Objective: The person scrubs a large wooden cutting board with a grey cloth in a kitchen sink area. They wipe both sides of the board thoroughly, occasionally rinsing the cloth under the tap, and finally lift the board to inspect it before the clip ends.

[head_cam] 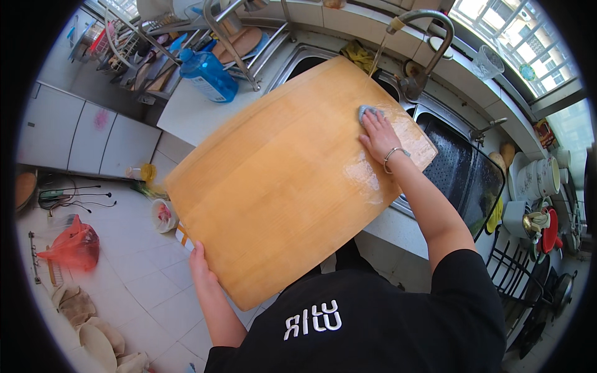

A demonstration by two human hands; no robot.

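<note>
A large wooden board lies at a slant across the sink, its near left end reaching out past the counter. My left hand grips that end by its edge, the fingers hidden underneath. On the far right part of the board, my right hand presses a grey cloth or scouring pad flat against the wood. Wet, shiny patches surround this hand. From the curved faucet a thin stream of water runs down at the board's far edge.
A blue detergent bottle stands on the counter left of the board. Right of it, a black drain basket sits in the sink. Stacked bowls are at the far right. A red plastic bag and a small bin are on the floor.
</note>
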